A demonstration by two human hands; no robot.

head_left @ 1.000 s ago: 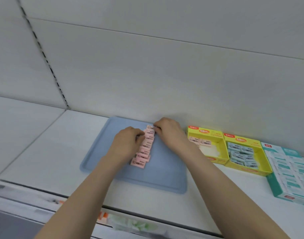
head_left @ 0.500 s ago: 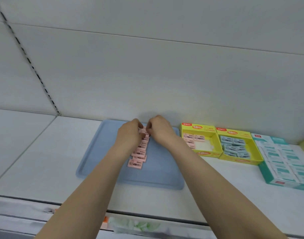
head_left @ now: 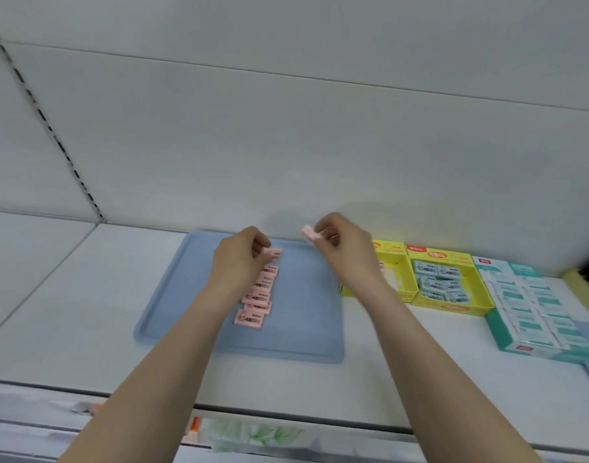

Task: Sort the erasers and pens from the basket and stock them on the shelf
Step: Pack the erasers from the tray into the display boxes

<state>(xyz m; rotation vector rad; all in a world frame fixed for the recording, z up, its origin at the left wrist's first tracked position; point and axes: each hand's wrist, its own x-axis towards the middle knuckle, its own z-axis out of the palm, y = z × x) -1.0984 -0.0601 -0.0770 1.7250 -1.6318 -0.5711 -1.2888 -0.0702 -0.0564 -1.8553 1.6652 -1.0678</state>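
Your right hand (head_left: 348, 252) pinches a loose pink eraser (head_left: 310, 234) between thumb and fingertips. It is held clear above the far edge of the blue tray (head_left: 162, 315) and touches nothing else. Judgement: it is raised this way to be turned and lined up before it joins the others.

Your left hand (head_left: 241, 262) has its fingers curled down at the far end of the row of pink erasers (head_left: 257, 297) and grips the end eraser (head_left: 273, 252). This probably steadies the line so that a new piece does not push it askew. The row runs front to back on the tray, pieces overlapping, labels up.

The tray lies flat on the white shelf (head_left: 69, 295), hard against the back panel (head_left: 286, 145).

Surroundings:
- A yellow display box (head_left: 388, 248) sits just beside the tray's right edge, partly hidden by your right wrist.
- A second yellow box (head_left: 453, 307) touches it and holds pale blue erasers.
- A teal box (head_left: 547, 349) of white-and-teal packs stands next along.

Obstructions: the back panel leaves little room beyond the row's far end. The first yellow box sits close under your right forearm.

No pens are in view. Printed material shows below the shelf lip, but you cannot tell from here whether it is the basket.
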